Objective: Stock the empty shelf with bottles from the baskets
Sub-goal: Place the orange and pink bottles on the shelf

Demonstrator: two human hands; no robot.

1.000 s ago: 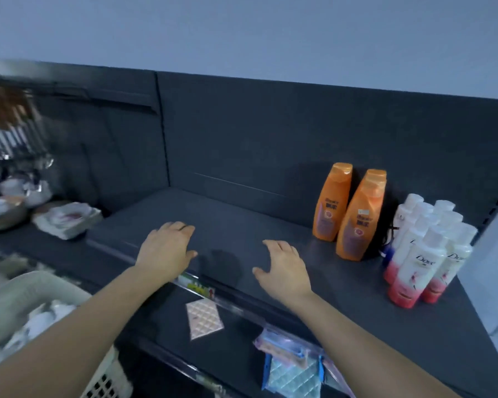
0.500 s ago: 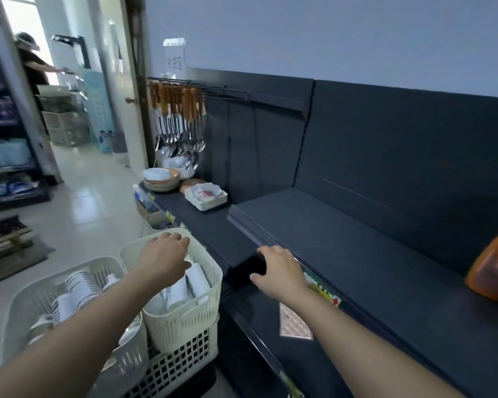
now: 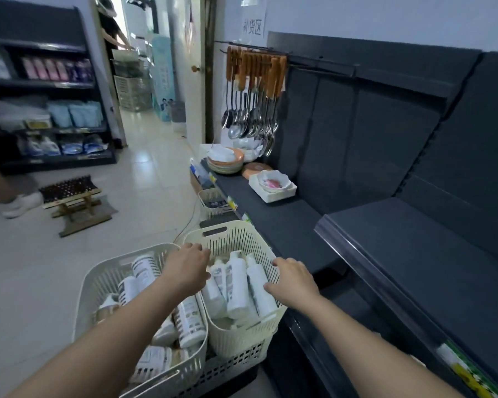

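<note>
Nearest the camera, two bare forearms reach forward over a pair of cream baskets. The left hand (image 3: 186, 267) hangs above the rims where the left basket (image 3: 98, 282) and right basket (image 3: 242, 340) meet. Its fingers bend down out of sight, so I cannot tell whether it holds anything. The right hand (image 3: 292, 278) is over the right rim of the right basket, fingers loose and slightly spread, gripping nothing, thumb just beside the white bottles (image 3: 237, 282) lying inside. Labelled bottles (image 3: 189, 320) lie jumbled in the left basket. The right basket sits on a perforated crate (image 3: 230, 369).

Just right of the baskets, the dark shelf (image 3: 414, 254) runs along the wall, its front edge slanting toward the lower right corner. Beyond it, a lower shelf (image 3: 270, 222) carries a white dish (image 3: 272, 185) near its back edge and stacked plates (image 3: 224, 162) at its far end. Ladles (image 3: 250, 110) with wooden handles hang from a rail above them, under a paper sign (image 3: 253, 27).

Across the tiled floor stands a small footstool (image 3: 69, 193), then a far rack (image 3: 55, 110) of packaged goods. A person (image 3: 110, 27) stands in the doorway behind.
</note>
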